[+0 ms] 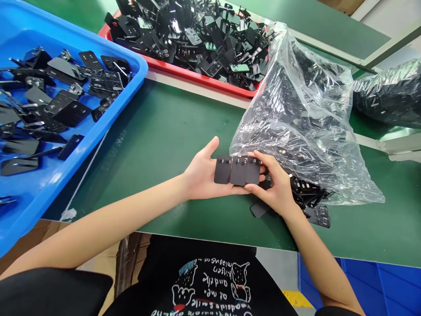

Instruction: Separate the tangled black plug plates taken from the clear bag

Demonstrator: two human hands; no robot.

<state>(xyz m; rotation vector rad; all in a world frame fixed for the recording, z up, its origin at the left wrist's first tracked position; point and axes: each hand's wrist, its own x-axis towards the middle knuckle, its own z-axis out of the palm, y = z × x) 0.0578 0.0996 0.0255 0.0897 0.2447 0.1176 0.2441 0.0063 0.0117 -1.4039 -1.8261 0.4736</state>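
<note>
Palm up over the green tabletop, my left hand (pixel 204 175) has its thumb stretched out to the side. It carries a row of three flat black plates (pixel 239 171) with rounded corners and small raised tabs along their upper edge. Fingers and thumb of my right hand (pixel 276 184) pinch the right end of this row. Below and behind the right hand, a loose black plate (pixel 259 209) lies on the table. More black parts (pixel 309 191) spill out from the mouth of a clear plastic bag (pixel 296 101), just right of my hands.
A blue tub (pixel 131 83) of black metal parts stands at the left. At the back, a red tray (pixel 197 75) is heaped with similar parts. Another filled plastic bag (pixel 391 94) lies at the far right, near a pale metal frame (pixel 378 142). The green table (pixel 164 118) ends close to my body.
</note>
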